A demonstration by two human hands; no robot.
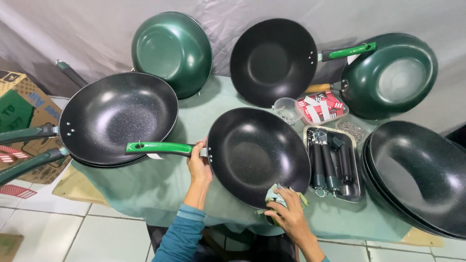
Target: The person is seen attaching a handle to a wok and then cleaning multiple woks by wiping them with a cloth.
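Gripping the green handle (160, 148) with left hand (199, 167) fingers while right hand (289, 216) fingers clutch a cloth (274, 194), the wok (257, 155) could tip off the counter (194, 116) edge if pressed.

On the far left I saw a brown cardboard box (19, 104) with green and red printing. A clear tray (323, 107) held red and white packets. A small white label (154, 155) hung under the green handle (160, 147).
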